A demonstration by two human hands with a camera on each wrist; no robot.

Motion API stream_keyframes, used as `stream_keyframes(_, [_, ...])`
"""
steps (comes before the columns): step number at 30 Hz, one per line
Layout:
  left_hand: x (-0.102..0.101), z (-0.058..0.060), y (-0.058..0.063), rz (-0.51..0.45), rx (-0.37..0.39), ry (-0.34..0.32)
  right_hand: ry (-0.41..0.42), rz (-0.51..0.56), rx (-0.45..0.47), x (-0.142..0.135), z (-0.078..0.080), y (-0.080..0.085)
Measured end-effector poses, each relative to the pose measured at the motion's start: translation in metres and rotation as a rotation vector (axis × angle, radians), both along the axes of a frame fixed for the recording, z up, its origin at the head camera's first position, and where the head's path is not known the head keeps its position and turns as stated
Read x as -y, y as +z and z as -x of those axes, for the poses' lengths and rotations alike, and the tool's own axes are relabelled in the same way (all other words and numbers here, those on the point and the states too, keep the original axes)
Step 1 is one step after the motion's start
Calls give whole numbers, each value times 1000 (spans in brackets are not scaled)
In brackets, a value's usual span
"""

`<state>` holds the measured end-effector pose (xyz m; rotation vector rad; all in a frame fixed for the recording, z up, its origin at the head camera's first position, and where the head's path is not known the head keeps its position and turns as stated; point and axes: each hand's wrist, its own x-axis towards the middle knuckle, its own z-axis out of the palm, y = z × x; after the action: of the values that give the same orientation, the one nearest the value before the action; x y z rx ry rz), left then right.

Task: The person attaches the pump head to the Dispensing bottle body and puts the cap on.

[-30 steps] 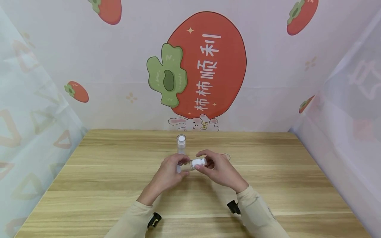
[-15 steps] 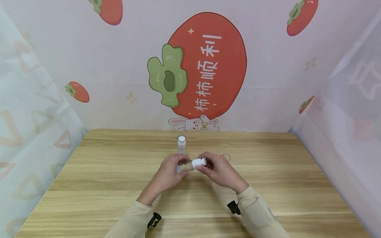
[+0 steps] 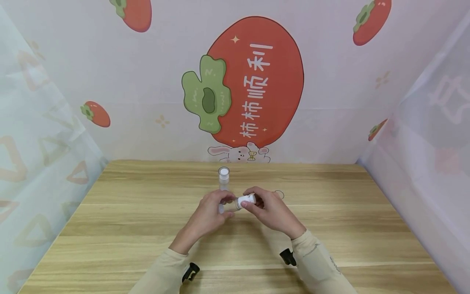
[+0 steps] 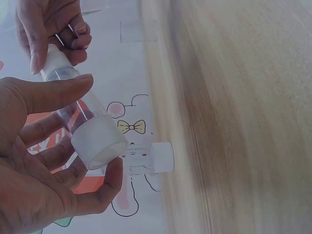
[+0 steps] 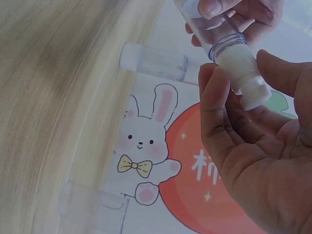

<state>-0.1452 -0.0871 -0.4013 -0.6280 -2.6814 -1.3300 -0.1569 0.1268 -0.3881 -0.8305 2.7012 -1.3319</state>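
My left hand [image 3: 211, 209] holds a small clear pump bottle [image 4: 80, 114] by its body, thumb on one side and fingers on the other. The bottle is tilted over the table, its white base [image 4: 100, 141] toward the left palm. At the other end, my right hand [image 3: 271, 209] grips the white pump top [image 5: 236, 66] between thumb and fingers. In the right wrist view a ridged clear neck [image 5: 226, 44] shows just below that top. Part of the bottle's body is hidden behind the left fingers in the head view.
A second bottle [image 3: 224, 178] with a white top under a clear cap stands upright just beyond the left hand. A loose clear cap [image 5: 95, 209] stands on the wooden table [image 3: 147, 241], partly behind the right hand in the head view. A printed cloth wall [image 3: 147, 81] rises behind.
My right thumb and fingers have shifted slightly on the pump top, which has turned a little and moved slightly right. The left hand has stayed nearly still around the bottle.
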Motion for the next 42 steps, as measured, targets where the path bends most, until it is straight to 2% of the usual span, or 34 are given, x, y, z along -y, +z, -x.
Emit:
stream_keyframes(8, [-1, 0, 0, 5, -1, 4, 6, -4, 37, 1, -1, 2])
stream_keyframes(17, [-1, 0, 0, 17, -6, 2, 41, -35, 29, 0, -1, 2])
stream_keyframes(27, [0, -2, 1, 18, -20, -18, -9, -66, 63, 1, -1, 0])
stream_keyframes(42, [-1, -1, -2, 18, -21, -18, -10, -37, 6, 3, -2, -1])
